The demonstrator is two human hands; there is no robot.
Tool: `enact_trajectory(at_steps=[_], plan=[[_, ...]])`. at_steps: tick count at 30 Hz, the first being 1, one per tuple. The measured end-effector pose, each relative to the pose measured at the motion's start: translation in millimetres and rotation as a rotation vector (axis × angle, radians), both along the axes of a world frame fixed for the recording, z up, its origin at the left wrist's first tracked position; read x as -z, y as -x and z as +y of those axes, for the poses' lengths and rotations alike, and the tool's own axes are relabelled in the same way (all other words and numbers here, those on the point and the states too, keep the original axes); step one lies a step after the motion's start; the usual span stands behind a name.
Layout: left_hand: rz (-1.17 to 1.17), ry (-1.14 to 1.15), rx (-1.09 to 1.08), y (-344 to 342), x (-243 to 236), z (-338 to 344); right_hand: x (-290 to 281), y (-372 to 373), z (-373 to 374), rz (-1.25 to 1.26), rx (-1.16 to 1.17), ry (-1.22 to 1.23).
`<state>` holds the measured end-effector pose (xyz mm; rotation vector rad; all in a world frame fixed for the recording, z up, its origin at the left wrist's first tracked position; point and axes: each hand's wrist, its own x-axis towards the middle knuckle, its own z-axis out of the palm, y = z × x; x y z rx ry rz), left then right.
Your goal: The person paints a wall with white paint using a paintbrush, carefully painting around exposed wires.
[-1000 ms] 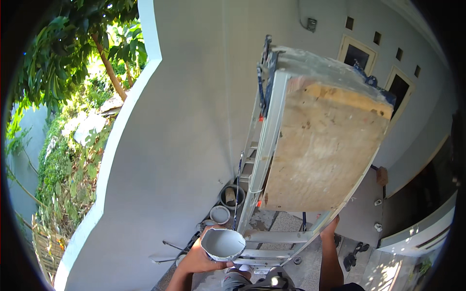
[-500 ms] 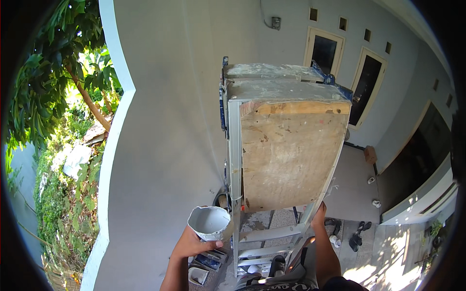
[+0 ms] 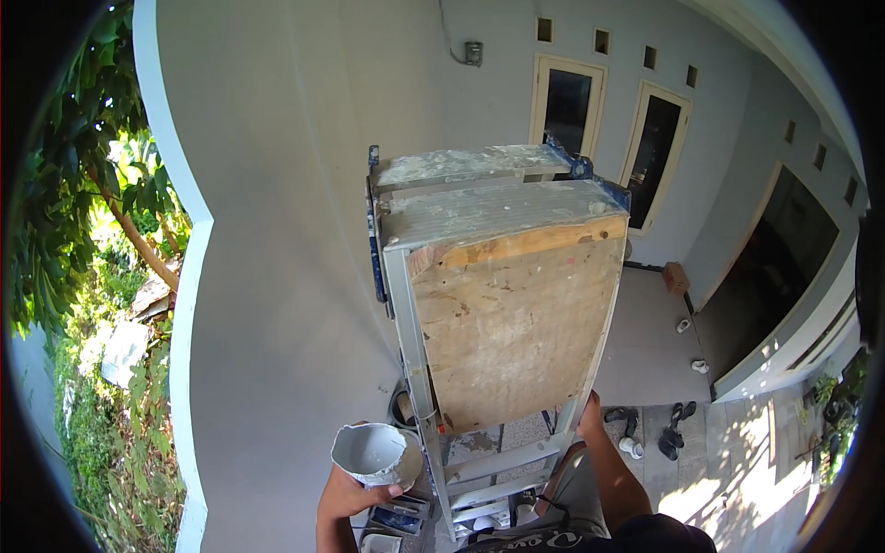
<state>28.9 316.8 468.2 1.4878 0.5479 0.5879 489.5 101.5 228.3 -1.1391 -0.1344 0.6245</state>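
My left hand [image 3: 348, 496] is wrapped round a rough-rimmed paint pot [image 3: 376, 453], pale grey inside and coated with paint. The pot is held beside the left rail of a metal stepladder [image 3: 479, 205], whose top is spattered with dried paint. A worn plywood board [image 3: 521, 323] covers the upper part of the ladder's near side. My right hand [image 3: 590, 419] is closed on the ladder's right rail, just below the board; its fingers are partly hidden behind the rail. The ladder's rungs [image 3: 502, 461] show beneath the board, close to my body.
A grey wall [image 3: 267, 304] rises on the left, with a white edge and plants [image 3: 111, 387] beyond. Down by the ladder's foot are a bucket [image 3: 403, 405] and a paint tray [image 3: 380, 544]. Shoes [image 3: 671, 442] and a brick [image 3: 676, 277] lie on the floor at right.
The whole view has shifted, so the ladder top appears lower and farther left. Both hands keep their grips, the left on the pot, the right on the rail.
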Motion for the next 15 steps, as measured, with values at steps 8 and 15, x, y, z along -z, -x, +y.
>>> enact_trajectory(at_steps=[8, 15], plan=[[-0.025, 0.014, -0.004, -20, -31, 15, -69, -50, 40, -0.226, 0.382, 0.189], [-0.124, -0.072, 0.056, -33, -44, 24, -386, -133, 134, -0.548, 0.121, -0.314]])
